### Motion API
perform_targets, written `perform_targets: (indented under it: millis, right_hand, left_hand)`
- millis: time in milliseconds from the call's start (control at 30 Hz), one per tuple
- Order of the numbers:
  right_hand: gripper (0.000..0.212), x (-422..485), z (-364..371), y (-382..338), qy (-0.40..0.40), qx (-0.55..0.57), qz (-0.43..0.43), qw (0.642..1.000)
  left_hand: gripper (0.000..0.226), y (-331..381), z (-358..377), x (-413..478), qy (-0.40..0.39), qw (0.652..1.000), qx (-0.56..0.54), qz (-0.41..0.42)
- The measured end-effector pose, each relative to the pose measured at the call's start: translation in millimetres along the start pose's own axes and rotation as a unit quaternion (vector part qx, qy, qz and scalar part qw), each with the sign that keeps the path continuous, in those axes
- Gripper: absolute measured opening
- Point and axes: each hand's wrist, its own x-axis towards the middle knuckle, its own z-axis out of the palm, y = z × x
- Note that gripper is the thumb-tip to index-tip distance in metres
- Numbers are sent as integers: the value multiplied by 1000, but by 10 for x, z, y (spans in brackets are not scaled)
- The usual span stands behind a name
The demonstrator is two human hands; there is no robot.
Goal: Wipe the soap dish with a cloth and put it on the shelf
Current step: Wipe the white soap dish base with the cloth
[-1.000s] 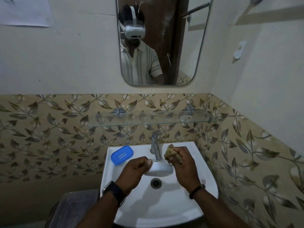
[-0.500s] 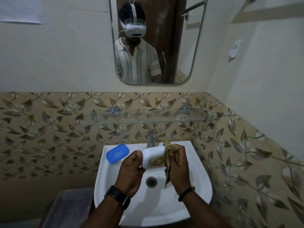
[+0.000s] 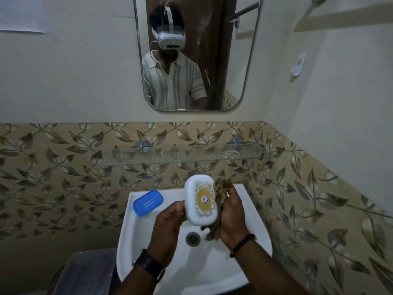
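Your left hand [image 3: 170, 220] is closed around the left edge of the white soap dish [image 3: 201, 200], holding it upright above the back half of the sink [image 3: 131, 241], so its flat face with a round yellow label points toward you. The dish stands on its short end, its top reaching up past the sink's rear edge toward the wall tiles. Your right hand [image 3: 232, 218] grips a crumpled brown cloth [image 3: 219, 194] and presses it against the right edge of the dish; the cloth bunches above your fingers and a loose tail hangs down below the dish, near the drain [image 3: 193, 238]. A dark watch [image 3: 148, 265] sits on your left wrist and a beaded bracelet [image 3: 242, 244] on your right.

On the sink's back-left corner lies a blue soap dish [image 3: 147, 202] with small slots, well clear of your hands. The tap behind the white dish is almost wholly hidden. The glass shelf [image 3: 148, 157] runs along the tiled wall above the sink's rear edge, fixed by 2 metal brackets, with a clear crumpled scrap near its right end. Above it hangs the mirror [image 3: 234, 60]. A dark bin [image 3: 85, 273] stands below the sink's left edge.
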Motion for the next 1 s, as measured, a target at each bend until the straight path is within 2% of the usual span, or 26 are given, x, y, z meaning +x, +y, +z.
perform_targets:
  millis: [67,100,200,267,333,400,533,567,633,733,833,867,900,933,1000]
  right_hand:
    - [32,40,-97,-82,-45,-147,-72,985]
    - [18,69,-129,-111,-67,-209,-97,971]
    - [19,119,-168,-189,-150,-318,-131,927]
    - [19,130,-162,-241,-198,-368,-152,896]
    - [18,155,-191,-257,-206,-403,-171,875]
    - [18,202,-224,-234,-149,-424,-196,872]
    - [18,192,-261,-30,99,-394,-243,881]
    - [21,146,-266,68,132,-395,-259,871]
    - [35,25,-261,330,139,-414,-289,852]
    - [61,-183,-164,594,68,-442,-351,823]
    - [66,-138,-167,540,-88,-500,-468,723]
    - [66,-88,-184,479,-120,-508,-485,702]
    - [61,-34,-205,407,-133,-507,-491,696]
    - [52,35,-240,338,-127,-497,-489,706]
    - [35,158,-316,215,-48,-468,-436,768]
  left_hand:
    - [31,143,-40,99,-15,999,-19,-37]
    - [33,213,-54,153,-28,998,-6,-57]
    - [44,379,-115,289,-67,992,39,-101]
    - [41,454,-167,351,-98,984,63,-137]
    - [34,494,-188,367,-139,973,85,-165]
    - [23,467,-184,365,-137,973,52,-176]
    - [21,340,-70,352,-40,980,-89,-175]
    - [22,309,-14,340,-22,978,-114,-171]
    - [20,243,115,307,-7,980,-117,-163]
    - [25,142,220,269,-1,985,-73,-154]
    - [16,88,190,282,-1,989,-33,-143]
    - [14,87,174,287,-16,991,-23,-134]
    - [13,94,159,283,-39,992,-14,-123]
    - [12,97,146,278,-64,992,-4,-112]
    - [21,108,103,261,-103,991,20,-83]
